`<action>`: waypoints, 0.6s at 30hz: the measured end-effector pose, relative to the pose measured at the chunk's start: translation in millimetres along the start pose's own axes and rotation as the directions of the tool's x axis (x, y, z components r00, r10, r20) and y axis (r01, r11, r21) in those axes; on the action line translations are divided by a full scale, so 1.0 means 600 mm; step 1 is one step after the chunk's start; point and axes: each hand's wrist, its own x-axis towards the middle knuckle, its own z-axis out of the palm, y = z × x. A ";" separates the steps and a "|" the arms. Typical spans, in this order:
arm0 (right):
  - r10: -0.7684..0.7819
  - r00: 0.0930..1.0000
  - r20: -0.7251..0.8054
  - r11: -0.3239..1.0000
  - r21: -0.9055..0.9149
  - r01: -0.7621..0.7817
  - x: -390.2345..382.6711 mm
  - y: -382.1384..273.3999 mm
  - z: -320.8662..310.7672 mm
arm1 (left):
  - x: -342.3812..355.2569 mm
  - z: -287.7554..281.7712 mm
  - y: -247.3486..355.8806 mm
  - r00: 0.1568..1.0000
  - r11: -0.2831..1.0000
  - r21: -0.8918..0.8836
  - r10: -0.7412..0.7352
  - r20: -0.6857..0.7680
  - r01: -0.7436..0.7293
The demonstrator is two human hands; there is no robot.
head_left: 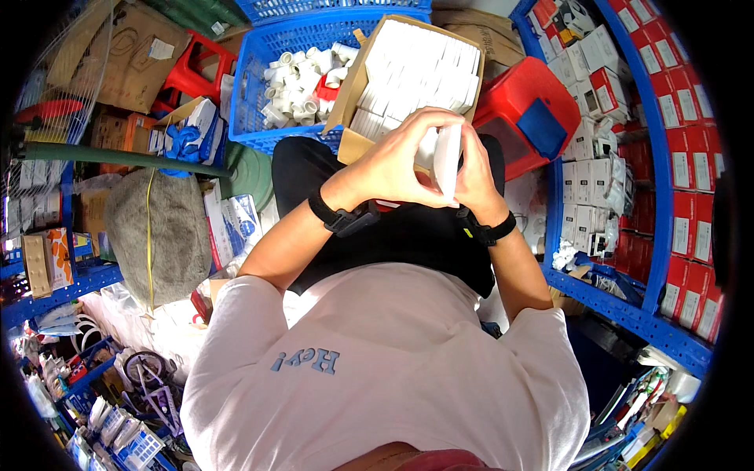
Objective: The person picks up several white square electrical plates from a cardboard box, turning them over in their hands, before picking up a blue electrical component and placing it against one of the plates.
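In front of my lap, my left hand (393, 161) and my right hand (475, 177) are closed on a white flat plate (448, 161), its narrow edge turned up toward me. The left thumb and fingers curve round one side, while the right hand presses against the other. Its exact kind does not show from this angle. Just beyond my hands stands an open cardboard box (356, 86) packed with rows of similar thin white pieces (424, 63). My hands cover part of its near side.
Left of the box, a blue plastic crate (245, 94) holds white pipe fittings (298, 90). A red stool (538, 118) stands to the right. Blue shelving (658, 157) with red and white boxes (691, 165) lines the right side. A grey fabric-covered seat (157, 235) is at left.
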 end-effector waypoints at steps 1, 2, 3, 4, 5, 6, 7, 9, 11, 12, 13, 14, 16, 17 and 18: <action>-0.001 1.000 0.001 1.000 0.001 0.001 0.001 -0.002 0.000 | 0.000 -0.001 0.001 1.000 1.000 0.000 -0.001 -0.001 0.001; 0.025 1.000 0.015 0.999 0.036 -0.025 0.000 -0.006 0.000 | 0.001 -0.003 0.002 1.000 1.000 0.001 -0.002 -0.002 0.002; 0.050 0.998 0.030 0.996 0.069 -0.052 0.000 -0.008 0.000 | 0.002 -0.006 0.003 0.999 1.000 -0.007 -0.026 0.029 0.026; 0.051 0.998 0.029 0.996 0.070 -0.053 -0.001 -0.007 0.001 | 0.002 -0.010 0.004 0.997 0.999 -0.015 -0.051 0.062 0.052; 0.044 0.998 0.036 0.995 0.092 -0.047 -0.003 -0.005 0.001 | 0.003 -0.016 0.006 0.997 0.998 -0.016 -0.052 0.064 0.053; 0.037 0.998 0.043 0.993 0.114 -0.041 -0.005 -0.003 0.001 | 0.005 -0.022 0.008 0.992 0.997 -0.017 -0.079 0.100 0.082; 0.040 0.998 0.041 0.993 0.113 -0.044 -0.006 -0.002 0.001 | 0.006 -0.026 0.009 0.985 0.994 -0.018 -0.106 0.137 0.110; 0.116 0.989 0.096 0.991 0.053 -0.122 -0.009 0.000 -0.002 | 0.003 -0.024 0.007 0.982 0.994 -0.022 -0.105 0.154 0.110; 0.103 0.988 0.119 0.992 0.058 -0.110 -0.005 0.001 -0.007 | 0.002 -0.015 0.006 0.997 0.998 -0.047 -0.048 0.053 0.051; 0.085 0.986 0.145 0.993 0.066 -0.096 -0.002 -0.002 -0.009 | 0.000 -0.016 0.004 0.999 0.993 -0.115 -0.031 0.034 0.035; 0.057 0.989 0.136 0.991 0.116 -0.073 0.004 -0.015 -0.012 | -0.006 -0.018 -0.005 0.999 0.979 -0.200 -0.028 0.021 0.032; 0.065 0.985 0.160 0.982 0.167 -0.092 0.010 -0.034 -0.019 | -0.009 -0.023 -0.003 0.999 0.950 -0.308 -0.049 -0.010 0.043; 0.080 0.981 0.176 0.969 0.217 -0.118 0.017 -0.054 -0.032 | -0.013 -0.044 0.007 0.997 0.899 -0.436 -0.063 -0.040 0.039; 0.046 0.983 0.178 0.922 0.372 -0.111 0.018 -0.058 -0.037 | -0.016 -0.043 0.021 0.980 0.814 -0.573 -0.177 -0.091 0.094; 0.011 0.985 0.174 0.850 0.517 -0.101 0.016 -0.060 -0.039 | -0.018 -0.043 0.025 0.978 0.788 -0.608 -0.188 -0.085 0.099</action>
